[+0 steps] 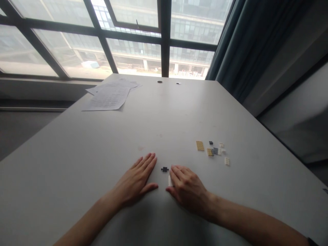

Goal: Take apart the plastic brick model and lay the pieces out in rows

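My left hand (137, 179) lies flat on the white table (102, 143), fingers stretched out and together, holding nothing. My right hand (187, 186) rests palm down beside it, fingers extended, with a small white piece (169, 180) showing at the thumb side, partly hidden under the hand. A small black brick piece (164, 169) sits on the table between the two sets of fingertips, just left of my right fingertips and touching neither hand that I can see.
A small group of loose brick plates lies to the right: a tan plate (200, 145), a tan and grey pair (212, 151), a black bit (210, 142), white bits (227, 161). Printed papers (110, 94) lie at the far left. Windows and a curtain stand behind.
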A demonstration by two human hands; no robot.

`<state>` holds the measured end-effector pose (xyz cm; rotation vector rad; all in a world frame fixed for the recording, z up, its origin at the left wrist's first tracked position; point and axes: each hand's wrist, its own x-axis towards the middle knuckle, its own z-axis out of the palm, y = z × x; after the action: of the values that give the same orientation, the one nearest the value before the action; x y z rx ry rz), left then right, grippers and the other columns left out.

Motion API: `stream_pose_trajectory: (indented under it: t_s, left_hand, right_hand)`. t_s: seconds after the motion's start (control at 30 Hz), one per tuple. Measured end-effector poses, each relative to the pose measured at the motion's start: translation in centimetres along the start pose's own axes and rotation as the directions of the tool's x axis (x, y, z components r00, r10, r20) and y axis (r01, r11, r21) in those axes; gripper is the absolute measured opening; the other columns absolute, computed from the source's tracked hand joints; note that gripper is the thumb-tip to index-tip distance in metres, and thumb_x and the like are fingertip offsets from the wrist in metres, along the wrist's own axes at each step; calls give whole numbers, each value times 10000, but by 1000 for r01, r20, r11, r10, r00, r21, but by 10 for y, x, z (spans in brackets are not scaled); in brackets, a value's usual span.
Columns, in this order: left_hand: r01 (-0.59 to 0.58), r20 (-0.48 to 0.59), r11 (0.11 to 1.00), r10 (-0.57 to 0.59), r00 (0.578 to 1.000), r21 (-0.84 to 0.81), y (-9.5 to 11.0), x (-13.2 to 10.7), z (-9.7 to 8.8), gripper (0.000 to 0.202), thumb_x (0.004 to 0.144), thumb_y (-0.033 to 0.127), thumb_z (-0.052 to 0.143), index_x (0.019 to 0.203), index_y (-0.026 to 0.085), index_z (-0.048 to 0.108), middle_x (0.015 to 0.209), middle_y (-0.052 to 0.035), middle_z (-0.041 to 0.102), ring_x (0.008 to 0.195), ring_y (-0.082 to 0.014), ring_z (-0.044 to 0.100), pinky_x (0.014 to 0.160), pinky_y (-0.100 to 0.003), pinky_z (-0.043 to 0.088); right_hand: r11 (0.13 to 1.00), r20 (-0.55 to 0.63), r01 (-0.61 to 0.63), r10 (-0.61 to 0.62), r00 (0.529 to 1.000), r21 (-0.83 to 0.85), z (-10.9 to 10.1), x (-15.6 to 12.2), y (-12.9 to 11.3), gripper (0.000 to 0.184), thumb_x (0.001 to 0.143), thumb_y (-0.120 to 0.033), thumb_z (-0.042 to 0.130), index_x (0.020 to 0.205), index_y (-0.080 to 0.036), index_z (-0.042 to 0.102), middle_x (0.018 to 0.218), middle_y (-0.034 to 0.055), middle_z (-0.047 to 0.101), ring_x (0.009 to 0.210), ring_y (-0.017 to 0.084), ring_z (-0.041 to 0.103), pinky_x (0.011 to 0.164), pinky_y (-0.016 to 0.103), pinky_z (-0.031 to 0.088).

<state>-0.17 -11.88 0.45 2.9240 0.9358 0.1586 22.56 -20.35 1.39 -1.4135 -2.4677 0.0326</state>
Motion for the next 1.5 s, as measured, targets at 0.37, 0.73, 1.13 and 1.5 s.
stream_pose_trajectory:
  t_s: [0.37, 0.73, 1.13, 1.5]
  left_hand:
    - [-140, 117, 981, 156, 981, -136, 64, 107, -1, 898, 854, 741, 234, 1456, 75, 263, 1517, -187, 243, 1425, -278, 201, 1152, -428, 187]
    - [-298, -4, 935, 303, 953, -191, 118, 135, 18, 922, 834, 763, 224, 1435, 67, 295, 1495, -192, 311, 1414, -292, 235, 1156, -452, 166]
    - [-101, -182, 973, 63, 981, -206, 43, 84, -34, 747, 920, 597, 345, 1492, 156, 150, 1543, -132, 228, 1438, -254, 169, 1169, -460, 193]
    - [-113, -63, 992, 109, 992, -61, 63, 96, -8, 695, 898, 629, 362, 1398, 148, 394, 1462, -132, 402, 1387, -298, 299, 1133, -485, 242]
  right_hand:
    - [950, -90, -287, 277, 957, -120, -30, -83, 73, 387, 920, -332, 513, 1205, -81, 586, 1214, 185, 620, 1130, 285, 577, 982, 439, 478]
    - [935, -102, -312, 299, 949, -170, -37, -100, 100, 397, 921, -336, 507, 1221, -88, 579, 1227, 172, 613, 1126, 276, 576, 973, 433, 492]
    - [926, -319, -352, 296, 900, -135, -68, -105, 110, 338, 930, -298, 501, 1205, -120, 585, 1174, 133, 631, 1100, 251, 573, 963, 409, 475]
    - [939, -92, -290, 278, 956, -185, -34, -61, 95, 328, 893, -276, 538, 1192, -155, 604, 1290, 132, 563, 1196, 284, 480, 1005, 447, 392]
